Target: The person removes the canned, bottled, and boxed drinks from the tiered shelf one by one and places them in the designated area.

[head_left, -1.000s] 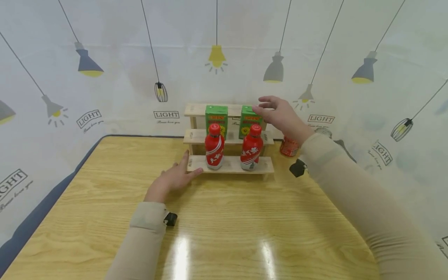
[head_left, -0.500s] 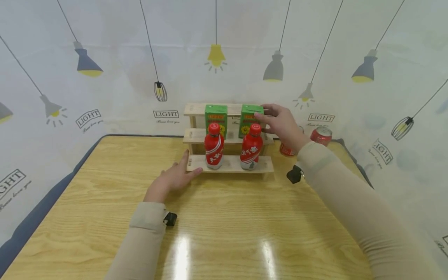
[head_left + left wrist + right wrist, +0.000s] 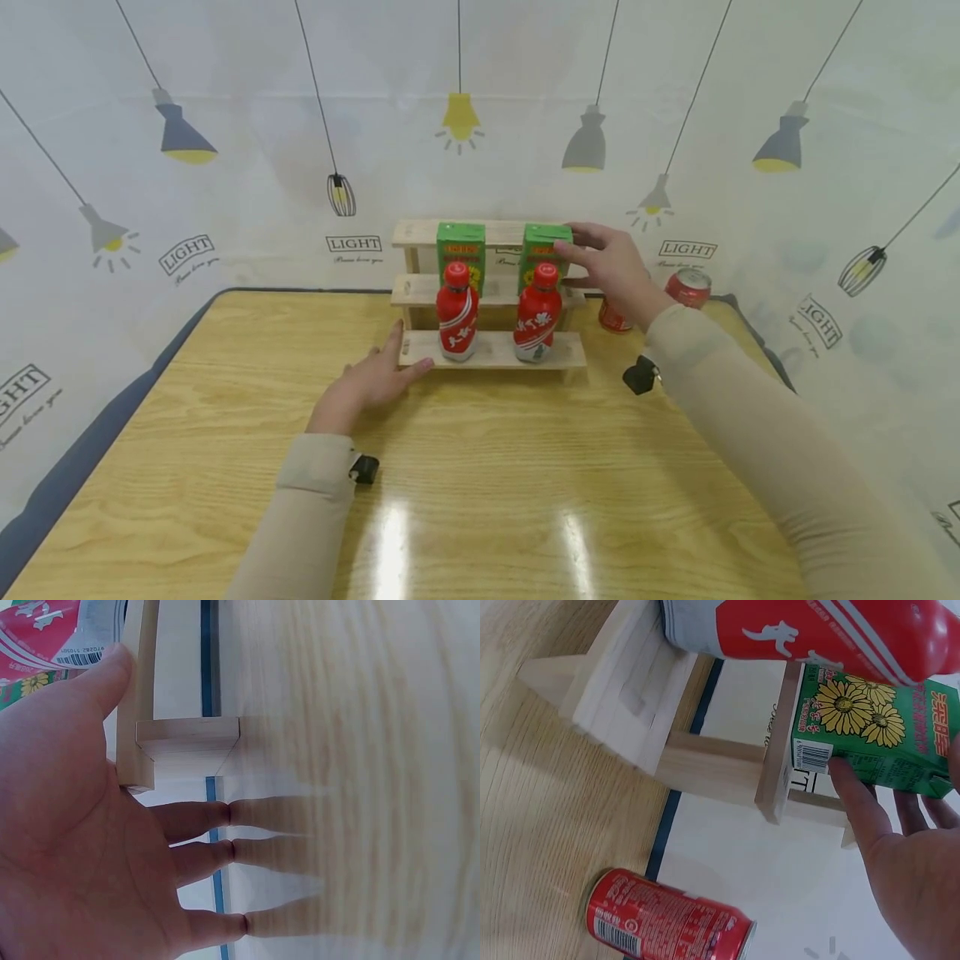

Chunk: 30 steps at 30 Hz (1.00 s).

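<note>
A three-tier wooden shelf stands at the back of the table. My left hand rests at its lower left end, thumb on the bottom board; in the left wrist view several straight fingers touch the tabletop. On the middle tier are two green drink cartons with yellow flowers, the left one and the right one. My right hand holds the right carton by its right side, thumb at the front. Two red bottles stand on the bottom tier, a left one and a right one.
Two red cans stand right of the shelf: a nearer one, partly behind my right hand in the head view, and a farther one. A lamp-patterned cloth hangs close behind the wooden table.
My right hand has come down onto the right carton, and the carton has shifted slightly right with it. The left hand has stayed in place.
</note>
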Available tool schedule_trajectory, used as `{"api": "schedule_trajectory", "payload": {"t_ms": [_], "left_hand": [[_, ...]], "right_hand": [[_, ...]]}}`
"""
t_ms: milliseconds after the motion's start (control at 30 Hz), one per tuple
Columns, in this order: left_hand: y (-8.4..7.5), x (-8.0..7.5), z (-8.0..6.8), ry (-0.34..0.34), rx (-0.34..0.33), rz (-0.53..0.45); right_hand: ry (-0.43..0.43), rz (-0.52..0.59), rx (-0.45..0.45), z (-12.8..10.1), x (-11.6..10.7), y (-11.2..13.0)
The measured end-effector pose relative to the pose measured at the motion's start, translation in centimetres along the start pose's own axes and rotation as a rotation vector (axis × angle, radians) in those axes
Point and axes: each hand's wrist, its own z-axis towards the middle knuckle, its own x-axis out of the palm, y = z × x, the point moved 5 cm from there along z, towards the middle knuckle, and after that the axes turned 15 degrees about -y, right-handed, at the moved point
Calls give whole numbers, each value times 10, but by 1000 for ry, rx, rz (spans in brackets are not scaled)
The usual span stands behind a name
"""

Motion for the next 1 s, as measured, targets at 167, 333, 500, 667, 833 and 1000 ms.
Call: {"api": "schedule_trajectory", "payload": {"t_ms": [167,333,500,667,833,1000], "left_hand": [[-2,0,1,1,2,-17],[-3,0,1,7,-3,-35],[-2,1,3,7,-6,-31],[-1,2,4,9,-2,-26],[-1,2,4,13,1,-29],[-1,1,4,9,2,-22]], "right_hand": [[-11,18,5,-4,-16,-2],[-8,-27,-16,-4,-35,-10],[-22,-80,-17,-8,-57,-16],[-27,-136,-12,-13,-85,-23],[-74,-209,-33,-17,-118,-33],[-78,-241,-33,-23,-149,-50]]}}
